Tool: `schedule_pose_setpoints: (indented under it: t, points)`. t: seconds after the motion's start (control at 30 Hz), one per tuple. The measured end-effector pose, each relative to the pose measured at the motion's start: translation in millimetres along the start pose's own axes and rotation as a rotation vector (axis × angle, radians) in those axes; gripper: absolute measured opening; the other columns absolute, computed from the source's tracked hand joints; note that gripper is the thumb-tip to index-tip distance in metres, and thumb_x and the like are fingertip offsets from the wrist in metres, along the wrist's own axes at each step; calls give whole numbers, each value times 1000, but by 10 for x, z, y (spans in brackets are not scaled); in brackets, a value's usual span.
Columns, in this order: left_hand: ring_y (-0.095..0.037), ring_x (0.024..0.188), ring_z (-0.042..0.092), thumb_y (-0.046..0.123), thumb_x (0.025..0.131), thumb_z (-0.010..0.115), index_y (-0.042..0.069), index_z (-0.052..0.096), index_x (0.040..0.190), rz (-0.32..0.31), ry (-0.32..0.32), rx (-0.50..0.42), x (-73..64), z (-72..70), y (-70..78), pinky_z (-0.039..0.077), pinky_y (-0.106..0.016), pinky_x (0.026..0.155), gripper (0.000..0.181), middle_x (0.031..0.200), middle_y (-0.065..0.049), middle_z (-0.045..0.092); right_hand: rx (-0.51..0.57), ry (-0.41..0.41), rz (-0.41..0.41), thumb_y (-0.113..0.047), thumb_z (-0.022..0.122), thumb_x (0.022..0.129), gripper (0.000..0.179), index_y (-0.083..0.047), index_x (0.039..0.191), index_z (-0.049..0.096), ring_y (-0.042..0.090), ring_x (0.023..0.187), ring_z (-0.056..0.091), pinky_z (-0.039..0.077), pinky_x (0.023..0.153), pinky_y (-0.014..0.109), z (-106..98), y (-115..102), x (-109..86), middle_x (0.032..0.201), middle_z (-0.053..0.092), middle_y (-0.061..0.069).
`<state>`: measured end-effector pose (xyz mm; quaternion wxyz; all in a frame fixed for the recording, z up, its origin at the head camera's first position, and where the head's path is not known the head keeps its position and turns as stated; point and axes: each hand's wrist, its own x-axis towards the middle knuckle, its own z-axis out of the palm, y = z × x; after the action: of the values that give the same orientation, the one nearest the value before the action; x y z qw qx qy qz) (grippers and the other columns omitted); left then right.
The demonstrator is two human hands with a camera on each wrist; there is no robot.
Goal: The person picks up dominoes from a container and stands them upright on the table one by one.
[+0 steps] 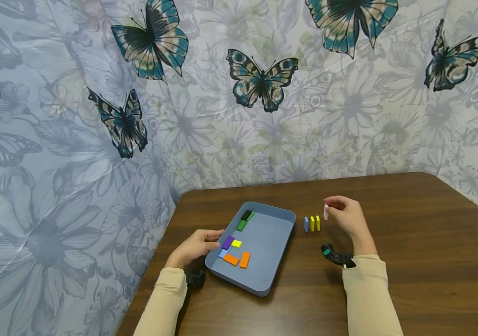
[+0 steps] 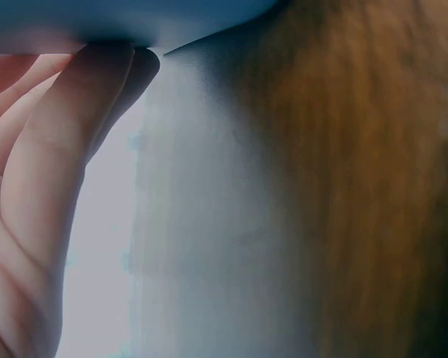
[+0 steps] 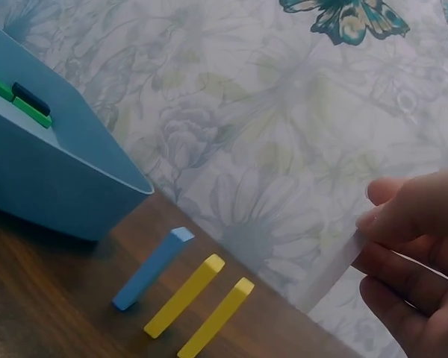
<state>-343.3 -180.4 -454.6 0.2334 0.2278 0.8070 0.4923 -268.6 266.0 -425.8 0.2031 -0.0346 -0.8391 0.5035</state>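
Head view: the right hand (image 1: 348, 219) pinches a white block (image 1: 326, 212) near its top, long axis close to upright, just right of two yellow blocks (image 1: 318, 223) and a blue block (image 1: 305, 224) standing on the bench (image 1: 432, 261). The left hand (image 1: 194, 246), well apart from the white block, touches the left side of the tray (image 1: 266, 247).

Left wrist view: contact with the tray confirmed; whether that hand grasps it cannot be determined.

Right wrist view: the white block lies roughly parallel to the yellow blocks; bench contact unclear. Judged governing relation: this alignment, right hand nearer.
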Motion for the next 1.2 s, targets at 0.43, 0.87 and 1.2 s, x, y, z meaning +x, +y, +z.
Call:
schedule_pose_setpoints:
  t: [0.43,0.87,1.2]
  points:
    - [-35,123,62,6,101,57,0,42,150,15,-21,-31,14,-12,-23,58,-43,92,52,150,-25,47,-25,-20,56,0,64,94,26,8,119,65,7,85,54,48,64,19,104,166,-6,114,65,27]
    - [-34,122,63,5,101,56,-1,41,151,11,-22,-41,7,-19,-2,59,-43,90,52,151,-26,46,-37,-58,95,4,61,93,29,11,122,62,13,88,54,47,66,18,153,224,-40,115,64,27]
    - [-35,123,63,7,101,57,-2,41,150,13,-25,-23,-10,-40,11,58,-44,92,52,150,-27,46,-40,-78,121,5,61,93,30,11,122,62,19,92,55,47,66,20,193,262,-47,115,63,28]
